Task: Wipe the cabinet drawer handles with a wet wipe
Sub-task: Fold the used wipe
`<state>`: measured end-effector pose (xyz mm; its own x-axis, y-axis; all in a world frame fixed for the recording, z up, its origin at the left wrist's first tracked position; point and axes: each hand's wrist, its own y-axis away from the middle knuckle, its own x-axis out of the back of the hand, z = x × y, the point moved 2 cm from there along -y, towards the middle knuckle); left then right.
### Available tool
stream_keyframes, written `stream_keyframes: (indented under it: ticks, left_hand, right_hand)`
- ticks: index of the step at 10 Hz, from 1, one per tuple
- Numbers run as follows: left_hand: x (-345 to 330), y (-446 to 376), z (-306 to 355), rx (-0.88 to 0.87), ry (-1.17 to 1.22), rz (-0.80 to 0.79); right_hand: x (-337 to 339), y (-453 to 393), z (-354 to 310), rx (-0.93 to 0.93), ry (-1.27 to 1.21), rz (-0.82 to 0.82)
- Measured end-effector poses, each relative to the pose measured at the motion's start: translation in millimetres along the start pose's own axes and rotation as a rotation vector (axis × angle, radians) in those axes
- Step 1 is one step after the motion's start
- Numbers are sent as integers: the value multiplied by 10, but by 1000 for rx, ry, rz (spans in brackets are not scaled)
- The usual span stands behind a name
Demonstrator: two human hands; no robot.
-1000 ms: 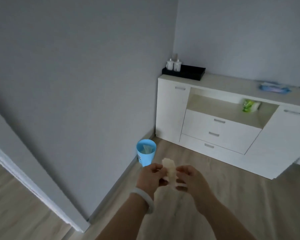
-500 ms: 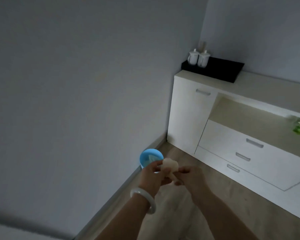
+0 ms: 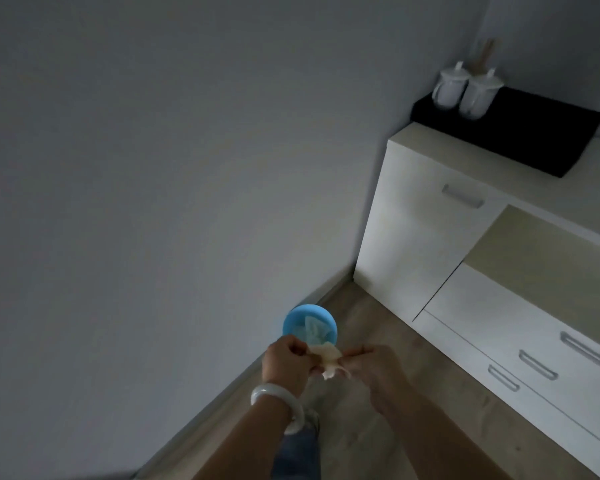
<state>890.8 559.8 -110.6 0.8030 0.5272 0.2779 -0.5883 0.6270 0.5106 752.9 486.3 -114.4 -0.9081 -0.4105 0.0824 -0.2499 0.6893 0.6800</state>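
Head view, looking down into a room corner: both hands meet in the lower centre of the frame with a crumpled wet wipe [image 3: 328,358] stretched between them. The left hand [image 3: 286,363], with a pale bangle [image 3: 276,398] on its wrist, has its fingers curled and pinching the wipe's left end; the right hand [image 3: 378,367] pinches the right end between thumb and fingertips. Just above the hands in the frame stands a blue bin [image 3: 309,327] by the grey wall, with what seems to be a light liner or tissue inside, though the dim light blurs it. At the right, the white cabinet [image 3: 413,237] shows three drawer handles [image 3: 537,364] at lower right, well apart from the wipe. On its top, in the upper right, a black tray [image 3: 534,133] carries two white lidded cups [image 3: 465,91].
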Motion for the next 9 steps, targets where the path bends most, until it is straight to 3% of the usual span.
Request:
stream_keyframes:
  ticks: [1, 2, 3, 5, 6, 8, 9]
  left_hand:
    - [-30, -432, 54, 21, -45, -18]
    - [-36, -818, 203, -1, -82, -18]
    - [-89, -1284, 340, -36, -146, -29]
    - [-269, -2036, 364, -47, -373, -213]
    - [-362, -2278, 288, 20, -388, -292]
    - [-340, -2505, 123, 76, -528, -353]
    - [-264, -2513, 75, 71, -586, -344]
  right_hand:
    - [-65, -448, -92, -40, 75, 147]
    - [-130, -809, -272, -19, 85, 191]
    - [-201, -1215, -483, 0, 128, 197]
    - [-404, -1998, -588, 60, 526, 111]
    - [-413, -2301, -491, 15, 371, 40]
    - [-337, -2701, -158, -217, -285, 29]
    - [-300, -2645, -103, -327, -334, 60]
